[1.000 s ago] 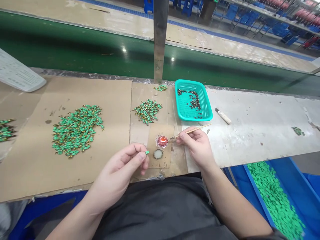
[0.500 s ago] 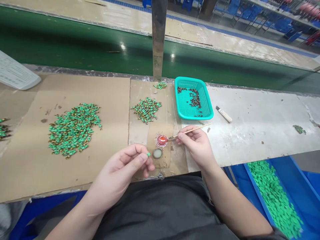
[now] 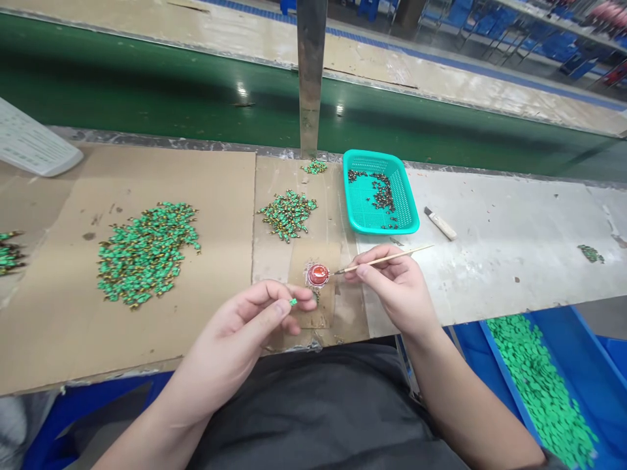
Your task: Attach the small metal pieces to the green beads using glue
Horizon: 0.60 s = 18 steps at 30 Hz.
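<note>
My left hand [image 3: 259,320] pinches a small green piece [image 3: 293,301] between thumb and index finger, its other fingers extended. A thin wooden brush [image 3: 386,259] is held in my right hand [image 3: 392,281], its dark tip pointing left beside a small round dish of red paint [image 3: 318,275]. The dish stands on a cardboard piece [image 3: 323,318]. Just below it, a small round container [image 3: 316,297] is mostly hidden behind my left fingers. Green and gold pieces lie in a large pile [image 3: 147,254] at the left and a smaller pile [image 3: 288,215] beyond my hands.
A turquoise basket [image 3: 382,228] holds small dark pieces. Right of it lies a pale-handled tool [image 3: 441,224]. A metal post [image 3: 310,78] rises at the table's back edge. Blue trays [image 3: 563,339] with green pieces stand lower right. A white plastic object [image 3: 39,143] is at the left.
My right hand and the brush have moved slightly right, the brush tip drawing back from the red paint. My left fingers have stretched right, over the small round container.
</note>
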Available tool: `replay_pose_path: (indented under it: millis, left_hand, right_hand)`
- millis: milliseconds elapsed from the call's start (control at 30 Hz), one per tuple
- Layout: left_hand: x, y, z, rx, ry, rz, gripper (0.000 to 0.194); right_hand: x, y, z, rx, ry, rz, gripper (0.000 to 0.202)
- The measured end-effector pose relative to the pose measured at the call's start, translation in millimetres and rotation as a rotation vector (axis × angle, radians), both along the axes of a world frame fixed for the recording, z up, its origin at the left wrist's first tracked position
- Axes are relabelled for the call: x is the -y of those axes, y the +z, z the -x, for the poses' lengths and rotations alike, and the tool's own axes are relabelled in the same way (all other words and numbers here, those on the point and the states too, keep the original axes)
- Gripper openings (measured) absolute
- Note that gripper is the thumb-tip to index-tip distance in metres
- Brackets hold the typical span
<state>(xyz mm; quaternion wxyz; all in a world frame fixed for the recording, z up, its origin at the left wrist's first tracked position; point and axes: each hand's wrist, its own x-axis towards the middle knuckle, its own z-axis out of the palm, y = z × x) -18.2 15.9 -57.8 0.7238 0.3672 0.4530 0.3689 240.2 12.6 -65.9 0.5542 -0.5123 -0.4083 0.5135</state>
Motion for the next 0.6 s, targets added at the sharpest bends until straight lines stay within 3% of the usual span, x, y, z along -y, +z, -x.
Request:
replay_pose_path:
  millis: [267, 433, 600]
  left_hand:
    - [6, 10.1, -12, 0.354, -0.125, 0.148, 0.03]
    - [9, 11.6, -13, 0.423, -0.131, 0.147, 0.026]
    - [7, 15.5, -13, 0.352, -0.111, 0.135, 0.035]
  right_hand:
    - [29, 48.6, 18, -0.119, 0.141, -0.135, 0.01]
    - [35, 56.4, 20, -0.095, 0.179, -0.137, 0.008]
    - [37, 57.4, 20, -0.079, 0.205, -0.139, 0.009]
